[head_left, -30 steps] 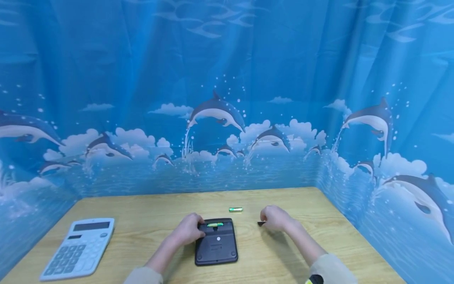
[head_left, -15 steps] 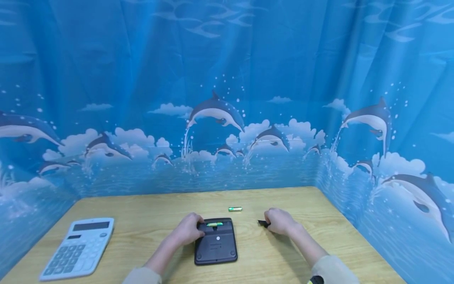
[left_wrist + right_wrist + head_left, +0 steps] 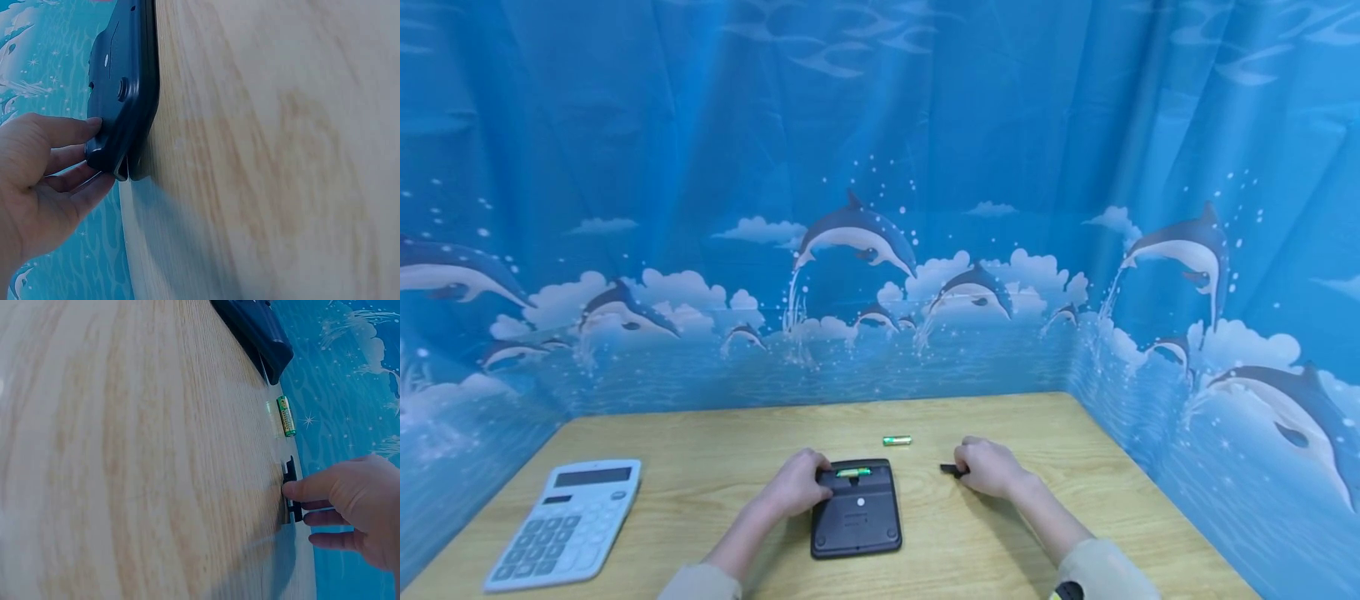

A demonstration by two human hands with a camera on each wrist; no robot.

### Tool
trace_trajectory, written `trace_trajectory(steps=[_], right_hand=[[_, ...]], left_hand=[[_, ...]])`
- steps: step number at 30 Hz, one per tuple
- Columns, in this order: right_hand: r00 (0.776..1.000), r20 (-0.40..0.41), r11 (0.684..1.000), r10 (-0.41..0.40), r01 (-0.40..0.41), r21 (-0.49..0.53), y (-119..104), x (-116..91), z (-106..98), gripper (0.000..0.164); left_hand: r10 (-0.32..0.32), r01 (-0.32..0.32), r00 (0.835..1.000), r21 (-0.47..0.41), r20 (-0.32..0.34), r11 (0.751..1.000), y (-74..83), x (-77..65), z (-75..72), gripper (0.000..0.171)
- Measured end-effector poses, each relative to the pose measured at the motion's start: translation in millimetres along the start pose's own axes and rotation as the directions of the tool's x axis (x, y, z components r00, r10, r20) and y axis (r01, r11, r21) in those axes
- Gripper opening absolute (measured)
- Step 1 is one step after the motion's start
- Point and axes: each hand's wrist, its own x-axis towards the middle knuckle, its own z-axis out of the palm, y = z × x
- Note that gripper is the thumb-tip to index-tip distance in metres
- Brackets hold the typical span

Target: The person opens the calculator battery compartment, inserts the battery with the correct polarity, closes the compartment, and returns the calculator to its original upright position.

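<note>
A dark calculator (image 3: 857, 525) lies face down on the table, its battery bay uncovered at the far end. One green battery (image 3: 853, 472) sits in that bay. My left hand (image 3: 797, 485) grips the calculator's far left corner, thumb on its back and fingers at the edge, as the left wrist view shows. To the right, my right hand (image 3: 988, 467) pinches a small black battery cover (image 3: 291, 490) between thumb and fingers, close over the wood. A second green battery (image 3: 285, 416) lies loose on the table between the calculator and the cover.
At the left of the wooden table (image 3: 700, 450) lies a light blue calculator (image 3: 568, 525), keys up. A blue curtain (image 3: 760, 167) printed with dolphins hangs behind the table and along its sides.
My right hand has shifted slightly right and down with the battery cover, and more of the cover now shows. My left hand stays on the calculator's corner.
</note>
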Motion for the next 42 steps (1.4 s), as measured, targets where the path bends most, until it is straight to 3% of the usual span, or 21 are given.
trace_trajectory(steps=[6, 14, 21, 28, 42], right_hand=[[0.998, -0.011, 0.998, -0.063, 0.063, -0.012, 1, 3, 3, 0.016], [0.992, -0.052, 0.991, -0.115, 0.111, -0.073, 2, 4, 6, 0.021], [0.991, -0.046, 0.990, -0.126, 0.123, -0.072, 4, 5, 5, 0.019], [0.981, -0.100, 0.985, -0.167, 0.161, -0.069, 7, 6, 7, 0.019], [0.960, -0.191, 0.978, -0.206, 0.206, -0.016, -19, 17, -1, 0.010]], left_hand=[[0.016, -0.016, 1.000, 0.008, 0.000, 1.000, -0.2, 0.1, -0.6, 0.033], [0.006, -0.006, 1.000, 0.009, 0.002, 1.000, 0.2, -0.5, -0.9, 0.033], [0.009, -0.009, 1.000, 0.000, -0.002, 1.000, -0.4, -0.5, -1.0, 0.033], [0.005, -0.005, 1.000, 0.006, -0.008, 1.000, -0.3, -0.5, 0.9, 0.033], [0.007, -0.007, 1.000, 0.007, -0.014, 1.000, -1.6, -0.6, 1.4, 0.032]])
